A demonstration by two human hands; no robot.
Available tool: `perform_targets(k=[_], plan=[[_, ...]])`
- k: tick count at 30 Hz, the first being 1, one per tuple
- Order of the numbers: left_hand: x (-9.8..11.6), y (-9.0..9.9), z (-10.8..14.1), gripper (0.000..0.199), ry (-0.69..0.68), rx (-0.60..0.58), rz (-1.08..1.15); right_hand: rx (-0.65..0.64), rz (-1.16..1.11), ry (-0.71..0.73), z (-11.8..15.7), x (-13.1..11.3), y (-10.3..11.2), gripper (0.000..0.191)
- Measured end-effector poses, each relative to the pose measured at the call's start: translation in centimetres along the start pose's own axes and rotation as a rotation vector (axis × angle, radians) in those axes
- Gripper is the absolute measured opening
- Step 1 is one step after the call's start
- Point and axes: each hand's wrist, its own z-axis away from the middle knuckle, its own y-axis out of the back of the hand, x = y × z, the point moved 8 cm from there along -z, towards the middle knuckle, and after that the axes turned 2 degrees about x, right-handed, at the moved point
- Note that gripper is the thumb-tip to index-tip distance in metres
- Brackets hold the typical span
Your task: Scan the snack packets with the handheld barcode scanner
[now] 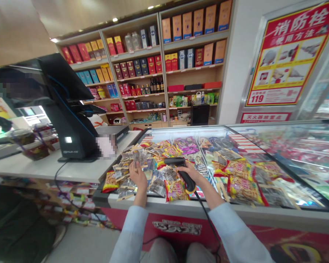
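Note:
My left hand is closed on a small clear snack packet with dark contents, raised over the heap. In my right hand is a black barcode scanner, its head pointing left toward the packet and its cable running down the freezer front. Under and around both hands, many snack packets lie on the glass top of a chest freezer. A yellow-and-red snack bag lies just below the scanner. Purple packets lie farther back.
A black checkout terminal stands on the white counter at left, beside lidded tubs. More yellow snack bags lie on the right glass. Behind the freezer are shelves of boxes and bottles. A person's dark-clothed leg is at lower left.

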Motion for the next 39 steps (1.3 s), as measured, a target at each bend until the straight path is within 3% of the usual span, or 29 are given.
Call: perform_targets(k=[7,11,16,20,24,27,29,33,39], plan=[[-0.1,0.0,0.0,0.042,0.002,0.004,-0.024,0.03,-0.036,-0.015,-0.2,0.3,0.2,0.02],[0.6,-0.3,0.0,0.042,-0.042,-0.03,-0.019,0.063,-0.144,0.028,0.4,-1.1,0.2,0.023],[4.1,0.5,0.0,0.043,-0.041,-0.052,0.077,0.083,-0.226,0.1,3.5,-4.9,1.4,0.024],[8.8,0.2,0.6,0.043,-0.02,-0.175,0.19,0.153,-0.23,0.165,7.7,-8.3,4.6,0.024],[10.9,-3.8,4.2,0.045,0.238,-0.485,0.327,0.26,-0.225,0.241,12.1,-11.1,9.7,0.021],[12.2,-8.1,9.5,0.048,0.454,-0.724,0.497,0.357,-0.285,0.214,14.8,-11.4,14.2,0.019],[13.6,-10.7,13.0,0.048,0.51,-0.832,0.569,0.435,-0.348,0.214,16.3,-11.0,17.2,0.018],[16.5,-15.2,17.8,0.046,0.493,-0.876,0.537,0.594,-0.433,0.245,19.2,-9.5,22.4,0.018],[19.6,-19.5,21.0,0.036,0.318,-0.794,0.371,0.684,-0.427,0.231,21.5,-6.6,27.4,0.021]])
